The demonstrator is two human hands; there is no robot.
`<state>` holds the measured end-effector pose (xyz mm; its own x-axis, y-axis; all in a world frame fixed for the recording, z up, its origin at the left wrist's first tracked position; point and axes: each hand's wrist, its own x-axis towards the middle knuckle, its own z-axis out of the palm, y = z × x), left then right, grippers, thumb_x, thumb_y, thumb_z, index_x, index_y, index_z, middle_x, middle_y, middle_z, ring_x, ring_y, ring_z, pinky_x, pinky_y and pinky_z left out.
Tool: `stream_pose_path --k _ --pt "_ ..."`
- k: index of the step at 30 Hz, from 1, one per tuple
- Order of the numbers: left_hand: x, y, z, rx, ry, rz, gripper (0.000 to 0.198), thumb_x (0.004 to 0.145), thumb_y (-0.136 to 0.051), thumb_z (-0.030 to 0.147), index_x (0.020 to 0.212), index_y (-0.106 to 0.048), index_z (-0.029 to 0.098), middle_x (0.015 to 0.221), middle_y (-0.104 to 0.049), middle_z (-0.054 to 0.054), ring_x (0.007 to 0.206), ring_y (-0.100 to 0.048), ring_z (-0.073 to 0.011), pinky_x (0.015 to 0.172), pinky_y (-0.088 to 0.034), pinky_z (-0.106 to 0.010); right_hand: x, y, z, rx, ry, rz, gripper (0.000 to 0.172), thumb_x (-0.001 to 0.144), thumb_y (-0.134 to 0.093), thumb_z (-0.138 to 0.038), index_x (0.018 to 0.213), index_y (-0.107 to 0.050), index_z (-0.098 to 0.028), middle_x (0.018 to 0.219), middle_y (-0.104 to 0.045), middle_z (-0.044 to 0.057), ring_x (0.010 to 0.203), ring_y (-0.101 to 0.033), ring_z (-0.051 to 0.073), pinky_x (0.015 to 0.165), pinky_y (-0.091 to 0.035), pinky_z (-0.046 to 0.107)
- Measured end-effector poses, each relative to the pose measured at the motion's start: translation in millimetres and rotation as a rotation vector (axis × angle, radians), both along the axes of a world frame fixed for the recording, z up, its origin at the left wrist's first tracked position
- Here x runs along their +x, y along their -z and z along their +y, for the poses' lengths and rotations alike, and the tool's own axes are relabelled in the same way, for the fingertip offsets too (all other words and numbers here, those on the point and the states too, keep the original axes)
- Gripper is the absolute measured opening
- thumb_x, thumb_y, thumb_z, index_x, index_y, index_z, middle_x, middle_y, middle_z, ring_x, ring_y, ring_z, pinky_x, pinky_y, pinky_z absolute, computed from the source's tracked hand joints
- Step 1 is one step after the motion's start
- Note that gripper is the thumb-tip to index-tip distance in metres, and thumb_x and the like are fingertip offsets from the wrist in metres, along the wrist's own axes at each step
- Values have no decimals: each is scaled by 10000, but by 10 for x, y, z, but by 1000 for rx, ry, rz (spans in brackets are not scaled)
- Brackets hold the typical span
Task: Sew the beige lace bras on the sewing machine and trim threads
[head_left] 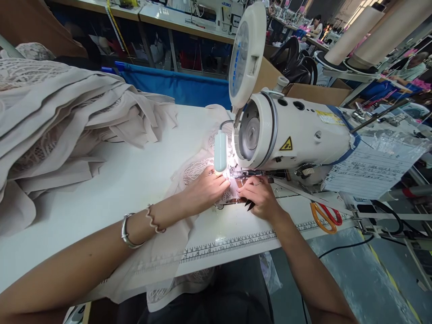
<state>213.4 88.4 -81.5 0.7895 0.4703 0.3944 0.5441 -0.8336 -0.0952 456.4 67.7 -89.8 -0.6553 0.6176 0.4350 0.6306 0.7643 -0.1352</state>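
In the head view my left hand (208,188) is closed at the lit needle area, its fingertips pinching pale pink lace fabric (195,172). Just right of it, my right hand (259,194) grips the right edge of the same fabric between thumb and fingers. The fabric runs under the head of a white sewing machine (303,128) and trails over the table's front edge toward my lap. A small lamp (220,150) hangs over the fingertips and lights the work. Glare and fingers hide the needle and presser foot.
A heap of pale fabric pieces (77,117) covers the table's left side. A ruler strip (229,244) follows the front edge. Orange-handled scissors (323,218) and a red handle lie at the right. A written sheet (374,164) hangs beside the machine. Another person (316,27) sits far behind.
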Motion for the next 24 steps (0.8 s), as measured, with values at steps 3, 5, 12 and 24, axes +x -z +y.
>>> stream_pose_path --k 3,5,12,24 --pt "-12 3 11 -44 3 -27 200 998 -443 177 903 -618 159 798 -635 -59 739 -541 -203 761 -399 -379 0 -6 8 53 0 37 255 950 -513 -83 821 -679 -226 766 -703 12 842 -583 197 808 -378 368" --pt "-16 13 8 -66 3 -38 190 1009 -455 214 999 -635 154 870 -670 -79 821 -579 -225 810 -413 -402 -9 -19 15 86 -11 52 248 947 -515 -63 826 -671 -214 788 -720 10 847 -589 191 791 -371 359" --pt "52 67 -55 -80 129 3 349 960 -371 -10 1103 -656 131 925 -681 -83 838 -580 -210 765 -413 -349 -20 -16 34 86 7 44 229 931 -540 -48 810 -657 -203 832 -742 8 863 -596 189 798 -368 347" --pt "12 118 0 -117 53 -59 385 957 -390 -19 1163 -665 157 1088 -697 -114 863 -585 -211 830 -392 -382 2 -37 47 119 -53 88 292 868 -500 22 813 -671 -208 917 -781 22 872 -622 200 769 -444 335"
